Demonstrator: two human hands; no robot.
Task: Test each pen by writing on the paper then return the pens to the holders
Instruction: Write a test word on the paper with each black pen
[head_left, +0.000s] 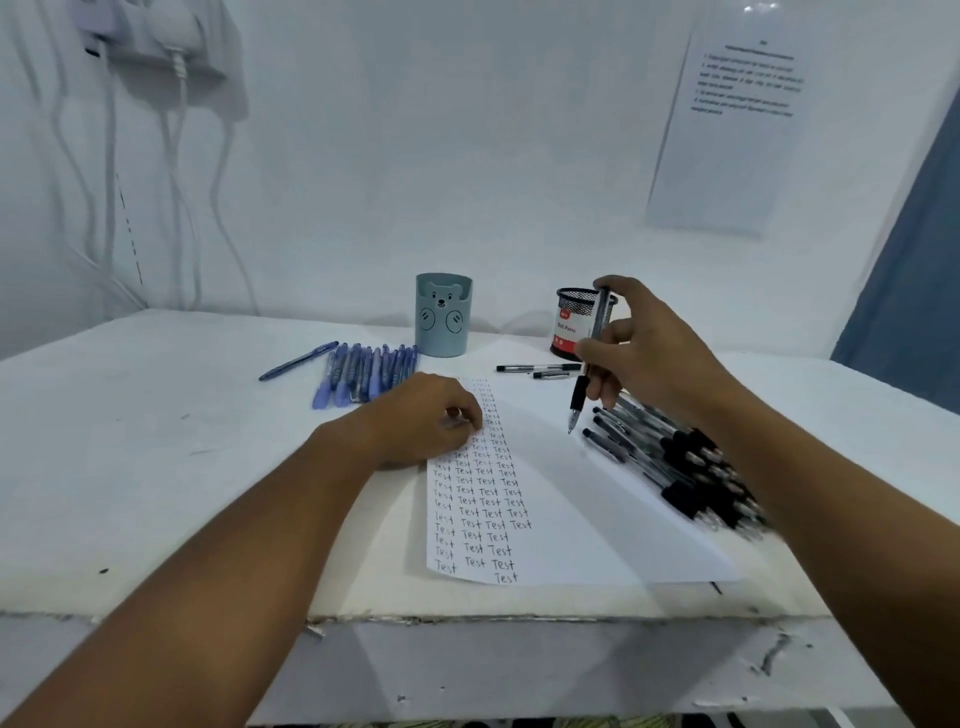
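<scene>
**Caller:** Right hand (639, 343) up off the sheet, fingers pinched round a black pen (589, 358), tip pointing down and hanging just above the paper (571, 509). Left hand (431, 421) sits on the sheet's left edge, fingers curled under, knuckles pressing the page flat; it grips nothing that shows.

**Analyst:** And that pen looks like an easy customer: light, stiff plastic barrel, with a dark rubber sleeve near the tip. That sleeve is the place to hold for writing, since the smooth clear barrel above would likely slip. He has it higher up at the moment, around mid-barrel.

**Caller:** What about the page?

**Analyst:** Thin and floppy, liable to slide on the white table (156, 467), hence the anchoring hand. Columns of "Test" fill its left side.

**Caller:** Plenty around it, too.

**Analyst:** Black pens (675, 457) heaped on the sheet's right edge, two black pens (540, 370) lying by the mesh holder (571, 322), blue pens (363, 371) in a row left of the bear holder (442, 317). Neither holder appears to have any pens in it yet.
</scene>
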